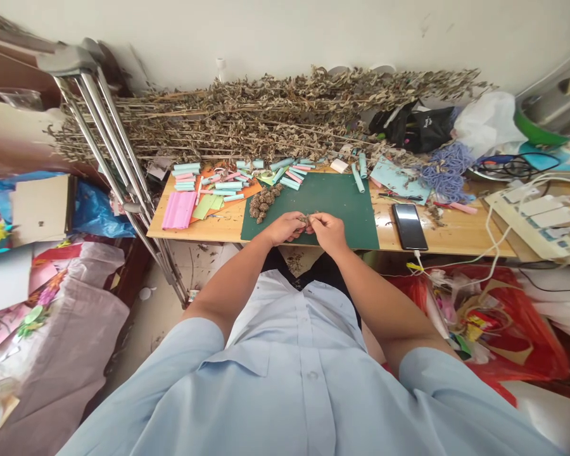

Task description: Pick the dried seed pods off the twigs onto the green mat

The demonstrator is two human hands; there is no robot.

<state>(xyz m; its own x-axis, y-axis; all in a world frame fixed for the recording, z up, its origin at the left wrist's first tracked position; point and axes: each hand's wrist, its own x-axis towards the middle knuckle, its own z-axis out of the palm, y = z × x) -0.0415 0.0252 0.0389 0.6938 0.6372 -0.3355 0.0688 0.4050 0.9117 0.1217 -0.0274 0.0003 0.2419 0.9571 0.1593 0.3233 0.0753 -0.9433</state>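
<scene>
My left hand (287,228) and my right hand (328,232) meet over the front edge of the green cutting mat (332,196). Between their pinched fingertips is a small bit of dried plant (304,220), mostly covered by the fingers. Just beyond my left hand, a pile of brown dried leaf balls (261,204) rests on the mat's left part. Rolled strips of blue and pink paper (228,185) lie to the left and behind the mat. A long heap of dried leafy stems (266,117) stretches along the wall.
Metal crutches (107,126) lean at the table's left. To the right are a phone (409,226) on a charging cable, a tangle of purple cord (444,174) and a power strip (534,218). A red plastic bag (541,335) stands below the table on the right.
</scene>
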